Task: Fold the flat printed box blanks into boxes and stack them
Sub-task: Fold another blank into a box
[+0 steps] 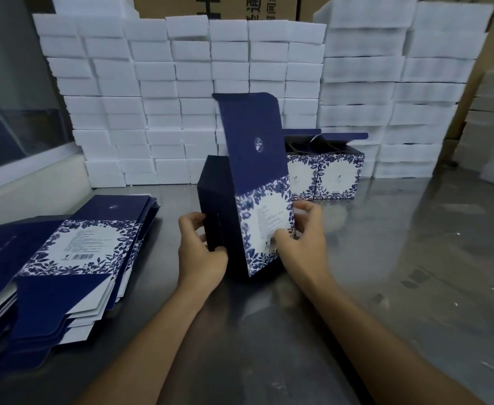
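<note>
1. steel table [386,258]: reflective, with white foam blocks [181,92] stacked along the rear.
2. box [248,200]: upright at table centre, gripped by left hand [200,249] and right hand [301,238].
3. flat blanks [64,258]: piled left.

Box [248,200] navy, blue-white floral print; blanks [73,247] same; foam blocks [158,83] white.

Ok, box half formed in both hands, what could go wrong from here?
1. The tall lid flap stands open and unsupported; it may bend or crease as the box is turned.
2. The left hand and right hand hold only the lower edges, so the box could spring flat.
3. The blank pile is fanned and may slide.
</note>
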Demonstrator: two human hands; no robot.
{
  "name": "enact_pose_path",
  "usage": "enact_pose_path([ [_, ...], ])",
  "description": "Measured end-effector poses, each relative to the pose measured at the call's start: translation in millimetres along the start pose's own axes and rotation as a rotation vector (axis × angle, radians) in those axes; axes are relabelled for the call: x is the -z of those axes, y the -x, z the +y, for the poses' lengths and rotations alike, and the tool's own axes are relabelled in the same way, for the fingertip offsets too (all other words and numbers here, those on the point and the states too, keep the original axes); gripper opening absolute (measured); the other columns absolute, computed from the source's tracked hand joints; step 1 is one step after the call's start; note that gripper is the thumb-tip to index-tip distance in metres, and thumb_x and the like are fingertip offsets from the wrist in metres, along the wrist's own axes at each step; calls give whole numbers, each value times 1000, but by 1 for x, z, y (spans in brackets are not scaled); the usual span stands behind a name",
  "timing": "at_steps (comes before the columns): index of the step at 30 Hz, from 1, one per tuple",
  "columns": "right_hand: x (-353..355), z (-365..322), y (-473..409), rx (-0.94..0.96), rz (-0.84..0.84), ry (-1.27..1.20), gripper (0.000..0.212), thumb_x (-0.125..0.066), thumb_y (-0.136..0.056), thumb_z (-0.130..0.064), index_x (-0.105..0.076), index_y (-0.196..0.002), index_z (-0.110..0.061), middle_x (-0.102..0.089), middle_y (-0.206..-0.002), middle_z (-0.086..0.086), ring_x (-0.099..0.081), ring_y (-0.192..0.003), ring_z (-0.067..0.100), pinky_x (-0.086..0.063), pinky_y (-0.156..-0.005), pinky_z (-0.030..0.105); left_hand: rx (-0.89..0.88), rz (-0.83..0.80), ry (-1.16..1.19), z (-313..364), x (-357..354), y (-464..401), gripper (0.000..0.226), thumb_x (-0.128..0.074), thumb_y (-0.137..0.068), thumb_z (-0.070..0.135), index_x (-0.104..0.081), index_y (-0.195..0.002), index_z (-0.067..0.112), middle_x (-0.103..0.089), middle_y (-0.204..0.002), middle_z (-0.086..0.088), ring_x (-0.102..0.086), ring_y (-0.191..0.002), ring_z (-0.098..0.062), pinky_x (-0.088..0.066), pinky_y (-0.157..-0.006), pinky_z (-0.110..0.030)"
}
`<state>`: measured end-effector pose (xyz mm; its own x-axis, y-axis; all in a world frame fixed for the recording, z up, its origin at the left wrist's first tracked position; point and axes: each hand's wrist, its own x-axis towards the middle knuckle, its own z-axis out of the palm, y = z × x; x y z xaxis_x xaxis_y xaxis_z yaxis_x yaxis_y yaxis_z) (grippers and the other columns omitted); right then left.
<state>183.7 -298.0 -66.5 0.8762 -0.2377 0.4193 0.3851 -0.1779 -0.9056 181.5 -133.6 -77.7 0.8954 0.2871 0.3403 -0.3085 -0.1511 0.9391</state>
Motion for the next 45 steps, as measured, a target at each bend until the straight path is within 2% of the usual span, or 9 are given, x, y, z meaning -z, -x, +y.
enact_pose_path([
  [4,1,7,2,23,-28,155,44,-68,-76,-2,-48,-103,-31,-51,-111,-9,-50,-101,2,-42,-80,14,6,38,-4,0,0,-1,55,-63,-81,-6,-42,-99,40,-53,-106,23,-52,-86,25,-42,-60,2],
  [9,-3,6,1,-108,-76,132,35,-63,-88,-1,-56,-116,-23,-59,-116,-2,-59,-100,5,-59,-81,32,-9,82,-11,2,0,-1,50,-68,-81,2,-43,-112,32,-55,-105,16,-57,-78,18,-42,-55,-1],
  [12,-2,2,0,-118,-68,68,30,-53,-96,-4,-63,-121,-18,-67,-114,-2,-64,-99,12,-56,-73,19,6,88,8,5,3,-2,40,-70,-85,16,-49,-115,30,-57,-101,11,-59,-76,10,-45,-54,-7],
  [17,-3,1,-4,-246,-45,-45,56,-38,-88,-63,-71,-107,-21,-70,-114,0,-64,-111,22,-49,-101,51,26,-30,87,8,7,1,27,-69,-86,40,-64,-103,19,-66,-106,-3,-64,-87,-5,-48,-65,-16],
  [22,0,2,-7,-308,-34,-233,87,-42,-68,-91,-67,-126,-31,-69,-127,-10,-62,-120,13,-41,-112,47,-63,-158,7,10,9,2,58,-72,-58,64,-53,-76,12,-61,-123,0,-45,-129,-4,-39,-94,-25],
  [24,0,1,-6,-270,-45,-230,82,-44,-69,-91,-67,-124,-35,-69,-125,-13,-63,-119,11,-41,-111,46,-88,-240,-26,7,9,1,62,-78,-55,61,-49,-78,11,-62,-117,-8,-55,-118,-12,-45,-93,-27],
  [31,4,-7,-8,-274,-5,-202,40,-58,-83,-72,-61,-100,-37,-70,-103,-17,-66,-85,-7,-49,-71,20,-148,-291,-130,5,7,4,113,-84,-41,63,-17,-129,41,-29,-137,11,-33,-121,16,-37,-88,-2],
  [37,1,-14,-7,-85,120,-79,26,-72,-90,-41,-62,-86,-17,-68,-83,-3,-63,-78,12,-53,-71,27,-287,18,-326,4,-5,9,135,-89,-41,51,-4,-145,40,-13,-131,24,-23,-131,-6,-27,-102,-28],
  [45,-15,-25,7,-80,-123,-116,68,-42,-106,-43,-53,-45,-16,-51,-43,2,-47,-42,12,-40,-46,21,-538,137,-575,9,-1,8,123,-79,-52,59,-15,-147,15,-25,-139,-14,-28,-129,-29,-38,-105,-52],
])
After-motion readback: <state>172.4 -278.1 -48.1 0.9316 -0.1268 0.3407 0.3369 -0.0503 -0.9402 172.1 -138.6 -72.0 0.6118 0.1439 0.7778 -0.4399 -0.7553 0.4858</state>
